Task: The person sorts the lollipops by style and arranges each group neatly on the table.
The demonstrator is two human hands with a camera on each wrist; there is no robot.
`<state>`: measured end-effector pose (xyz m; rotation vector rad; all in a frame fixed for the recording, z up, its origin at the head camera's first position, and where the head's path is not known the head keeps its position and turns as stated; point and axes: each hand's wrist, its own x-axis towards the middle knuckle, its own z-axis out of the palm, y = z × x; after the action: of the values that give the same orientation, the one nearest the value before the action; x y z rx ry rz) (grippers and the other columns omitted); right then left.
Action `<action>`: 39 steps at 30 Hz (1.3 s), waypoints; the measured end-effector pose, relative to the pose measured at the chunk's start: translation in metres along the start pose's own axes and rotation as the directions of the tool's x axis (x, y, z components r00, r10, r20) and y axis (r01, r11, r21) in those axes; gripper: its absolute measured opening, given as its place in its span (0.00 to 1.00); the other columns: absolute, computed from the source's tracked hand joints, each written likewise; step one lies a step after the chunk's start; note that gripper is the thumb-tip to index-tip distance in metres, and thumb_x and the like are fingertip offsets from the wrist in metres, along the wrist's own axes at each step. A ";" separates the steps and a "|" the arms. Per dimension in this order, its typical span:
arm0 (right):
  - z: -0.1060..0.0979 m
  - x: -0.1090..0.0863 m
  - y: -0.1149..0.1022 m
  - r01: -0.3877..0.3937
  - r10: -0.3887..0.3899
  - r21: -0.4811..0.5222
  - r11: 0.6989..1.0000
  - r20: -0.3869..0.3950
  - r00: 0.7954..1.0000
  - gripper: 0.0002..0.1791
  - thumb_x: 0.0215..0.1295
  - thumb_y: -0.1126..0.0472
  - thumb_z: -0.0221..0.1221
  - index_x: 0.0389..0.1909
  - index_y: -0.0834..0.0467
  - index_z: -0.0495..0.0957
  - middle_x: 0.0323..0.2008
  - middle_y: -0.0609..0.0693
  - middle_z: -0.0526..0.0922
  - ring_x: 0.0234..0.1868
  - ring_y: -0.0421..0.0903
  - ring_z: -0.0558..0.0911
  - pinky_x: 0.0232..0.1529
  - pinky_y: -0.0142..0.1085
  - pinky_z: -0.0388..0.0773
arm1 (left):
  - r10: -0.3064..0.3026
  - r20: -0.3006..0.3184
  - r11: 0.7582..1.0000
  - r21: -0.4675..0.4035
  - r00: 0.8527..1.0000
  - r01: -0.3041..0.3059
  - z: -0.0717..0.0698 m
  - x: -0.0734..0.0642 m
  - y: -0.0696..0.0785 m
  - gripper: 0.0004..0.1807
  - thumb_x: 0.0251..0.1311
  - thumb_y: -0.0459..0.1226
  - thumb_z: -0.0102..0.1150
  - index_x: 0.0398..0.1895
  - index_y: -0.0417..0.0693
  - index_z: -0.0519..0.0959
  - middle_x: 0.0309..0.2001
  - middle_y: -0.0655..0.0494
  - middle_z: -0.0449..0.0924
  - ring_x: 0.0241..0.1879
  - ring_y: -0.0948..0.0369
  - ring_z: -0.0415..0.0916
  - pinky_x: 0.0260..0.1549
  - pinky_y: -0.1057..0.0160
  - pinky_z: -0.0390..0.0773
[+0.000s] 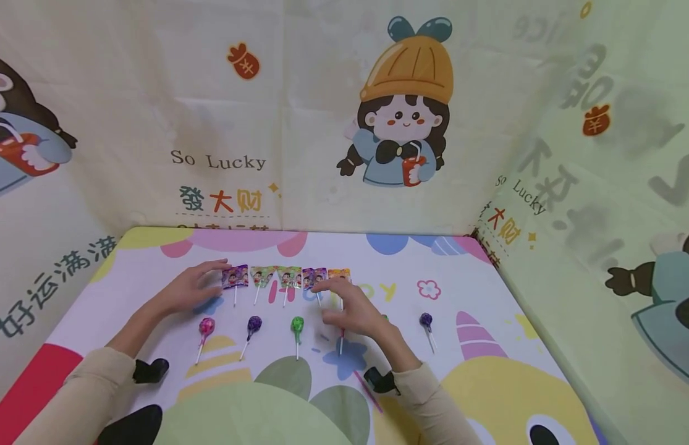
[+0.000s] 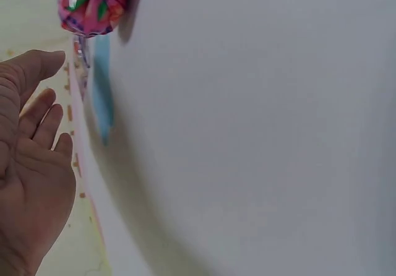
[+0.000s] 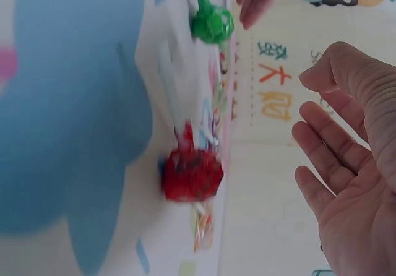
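In the head view my left hand (image 1: 190, 289) reaches the left end of a row of flat-wrapped lollipops, its fingertips at the purple lollipop (image 1: 235, 276); contact is unclear. Two green ones (image 1: 262, 276) stand beside it, then another purple one (image 1: 314, 277) and an orange one (image 1: 338, 272). Over that right end hovers my right hand (image 1: 356, 309), fingers bent loosely, nothing seen between thumb and fingers. It partly covers the orange lollipop and a red round lollipop (image 3: 192, 176), which the right wrist view shows. The left wrist view shows a pink round lollipop (image 2: 93, 7) near my thumb.
Nearer me, a second row holds round lollipops: pink, purple (image 1: 254, 324), green (image 1: 297, 323), red and, far right, purple (image 1: 426, 319). A green bit beside my right wrist is mostly hidden. Printed cloth walls (image 1: 316, 123) stand behind and beside the patterned tabletop (image 1: 400, 346).
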<state>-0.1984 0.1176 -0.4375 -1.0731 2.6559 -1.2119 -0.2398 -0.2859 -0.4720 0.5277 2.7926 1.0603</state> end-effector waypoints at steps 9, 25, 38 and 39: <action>0.014 0.002 -0.018 0.053 -0.053 0.009 0.999 0.021 0.998 0.25 0.62 0.67 0.66 0.62 0.57 0.77 0.61 0.48 0.80 0.65 0.48 0.75 0.66 0.51 0.73 | -0.001 -0.061 0.998 -0.070 0.998 -0.003 -0.005 -0.035 0.024 0.32 0.69 0.43 0.63 0.74 0.48 0.67 0.75 0.38 0.63 0.75 0.34 0.53 0.63 0.24 0.58; 0.046 0.011 -0.036 0.081 -0.083 0.037 0.996 0.065 0.994 0.23 0.66 0.63 0.65 0.62 0.56 0.77 0.60 0.49 0.81 0.64 0.47 0.77 0.66 0.44 0.74 | -0.070 -0.102 0.990 -0.132 0.992 0.056 0.013 -0.085 0.043 0.41 0.66 0.46 0.67 0.77 0.45 0.61 0.75 0.36 0.60 0.74 0.32 0.51 0.60 0.20 0.57; 0.072 0.022 -0.051 -0.008 0.011 -0.040 0.999 0.077 0.997 0.22 0.70 0.56 0.65 0.62 0.56 0.79 0.60 0.48 0.82 0.62 0.44 0.79 0.63 0.36 0.75 | -0.021 -0.145 0.998 -0.054 0.989 0.013 0.027 -0.094 0.040 0.34 0.68 0.43 0.66 0.72 0.38 0.67 0.66 0.37 0.73 0.60 0.44 0.74 0.56 0.58 0.79; 0.074 0.023 -0.053 -0.015 0.018 -0.048 0.999 0.080 0.997 0.22 0.70 0.55 0.65 0.62 0.56 0.79 0.59 0.48 0.82 0.61 0.44 0.79 0.62 0.35 0.75 | -0.014 -0.150 0.999 -0.049 0.989 0.006 0.027 -0.094 0.039 0.33 0.68 0.42 0.66 0.71 0.37 0.68 0.64 0.37 0.75 0.58 0.45 0.76 0.54 0.62 0.79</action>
<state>-0.1636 0.0309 -0.4482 -1.0802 2.6399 -1.0846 -0.1352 -0.2751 -0.4686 0.4451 2.8852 1.2114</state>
